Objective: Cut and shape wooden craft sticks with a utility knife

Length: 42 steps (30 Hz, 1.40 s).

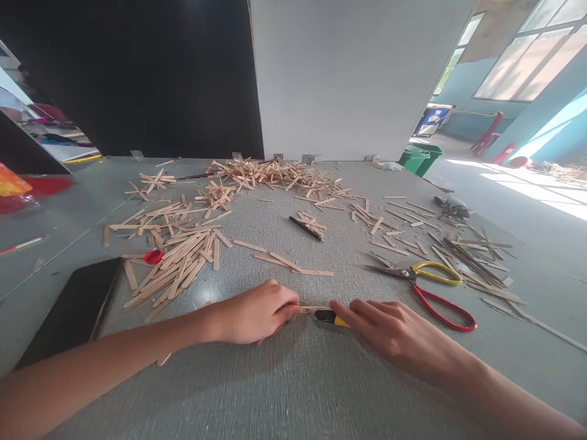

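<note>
Between my two hands, just above the grey tabletop, lies a wooden craft stick [313, 308]. My left hand [263, 313] is closed on its left end, with the fingers pinched together. My right hand [389, 330] is wrapped around a yellow-and-black utility knife [326, 316], whose black front end points left, close below the stick. A fingertip of that hand reaches the stick's right end. The knife's blade is too small to make out. A few loose craft sticks [293, 264] lie just beyond my hands. To the right, scissors [406, 274] with one yellow and one red handle lie spread.
A heap of craft sticks [183, 263] with a red ring-shaped piece [153, 256] lies left, beside a black flat slab [73, 311]. More sticks [275, 175] pile up near the upright panel [348, 79]. A black pen [306, 228] lies mid-table. Cut strips [477, 263] are scattered right.
</note>
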Each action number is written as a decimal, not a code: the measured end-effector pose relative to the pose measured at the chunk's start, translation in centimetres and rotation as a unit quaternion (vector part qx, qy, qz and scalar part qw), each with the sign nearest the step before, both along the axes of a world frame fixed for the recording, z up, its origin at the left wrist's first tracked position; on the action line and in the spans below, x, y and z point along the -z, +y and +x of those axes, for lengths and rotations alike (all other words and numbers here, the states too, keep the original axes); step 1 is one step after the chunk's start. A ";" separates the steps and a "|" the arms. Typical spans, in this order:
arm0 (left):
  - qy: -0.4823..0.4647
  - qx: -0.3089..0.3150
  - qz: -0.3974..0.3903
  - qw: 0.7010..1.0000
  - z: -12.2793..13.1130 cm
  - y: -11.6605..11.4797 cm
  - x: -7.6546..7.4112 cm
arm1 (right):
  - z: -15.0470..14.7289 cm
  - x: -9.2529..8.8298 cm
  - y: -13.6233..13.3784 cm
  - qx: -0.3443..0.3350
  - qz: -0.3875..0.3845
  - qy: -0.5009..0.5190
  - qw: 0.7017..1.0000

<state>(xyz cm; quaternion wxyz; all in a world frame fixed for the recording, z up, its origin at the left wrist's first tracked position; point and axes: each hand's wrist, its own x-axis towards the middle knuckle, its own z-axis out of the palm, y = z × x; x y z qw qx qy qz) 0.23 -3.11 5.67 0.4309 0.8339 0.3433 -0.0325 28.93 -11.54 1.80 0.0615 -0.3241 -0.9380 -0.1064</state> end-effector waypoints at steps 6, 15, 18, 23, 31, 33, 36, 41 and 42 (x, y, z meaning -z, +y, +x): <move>0.006 0.010 0.033 0.999 0.1 -0.1 0.0 | -0.3 0.0 -0.1 0.021 0.011 -0.023 0.999; 0.011 0.030 0.095 0.995 -0.3 -0.7 1.0 | -3.8 -1.4 -0.9 0.105 0.124 -0.128 0.978; 0.007 0.029 0.105 0.994 -0.2 -0.9 0.9 | -3.5 -1.9 -0.1 0.084 0.122 -0.143 0.979; 0.011 0.016 0.122 0.992 -0.1 -1.1 1.0 | -2.6 -1.5 1.1 0.038 0.106 -0.120 0.986; 0.018 0.024 0.150 0.988 -0.4 -1.8 2.2 | -3.7 -0.7 0.0 0.099 0.159 -0.123 0.975; 0.020 0.025 0.150 0.988 -0.3 -2.1 2.0 | -2.4 -0.3 1.6 0.034 0.099 -0.097 0.990; 0.024 0.028 0.148 0.988 -0.1 -2.5 1.6 | -1.3 0.0 2.6 -0.013 0.067 -0.082 0.994; 0.028 0.032 0.148 0.988 -0.2 -2.8 1.9 | -3.0 -0.2 -0.1 0.104 0.193 -0.129 0.967; 0.027 0.033 0.149 0.988 -0.3 -2.8 2.0 | -3.1 -0.1 -0.3 0.111 0.199 -0.133 0.965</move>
